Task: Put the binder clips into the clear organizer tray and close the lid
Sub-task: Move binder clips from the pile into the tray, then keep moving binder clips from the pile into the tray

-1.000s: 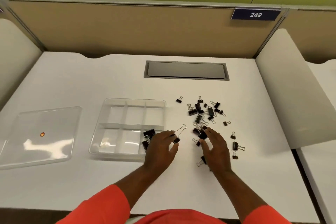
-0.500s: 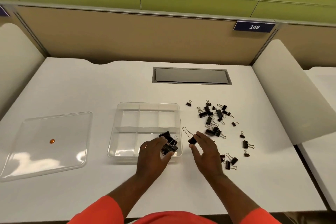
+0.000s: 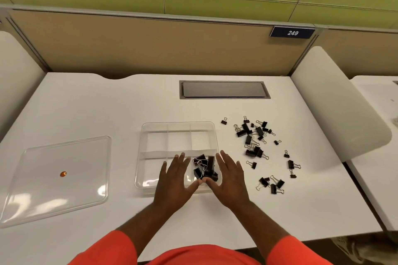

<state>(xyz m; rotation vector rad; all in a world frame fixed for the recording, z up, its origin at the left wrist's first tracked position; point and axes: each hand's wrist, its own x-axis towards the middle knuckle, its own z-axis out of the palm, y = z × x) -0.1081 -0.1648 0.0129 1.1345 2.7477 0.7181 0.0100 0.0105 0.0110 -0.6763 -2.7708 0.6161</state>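
The clear organizer tray sits mid-table, divided into several compartments. A small heap of black binder clips lies in its near right compartment. My left hand and my right hand hover flat over the tray's near right corner, fingers spread, thumbs almost touching, nothing held. Many more loose binder clips are scattered on the table right of the tray, with a few more clips nearer me. The clear lid lies flat at the left, apart from the tray.
A small orange bead shows at the lid. A grey cable hatch is set into the white table behind the tray. Tan partition walls close the back and sides; a rounded white divider rises at the right.
My right hand carried a clip from the pile to the tray and let it go. Both hands now lie open over the near right compartment, which holds more clips.
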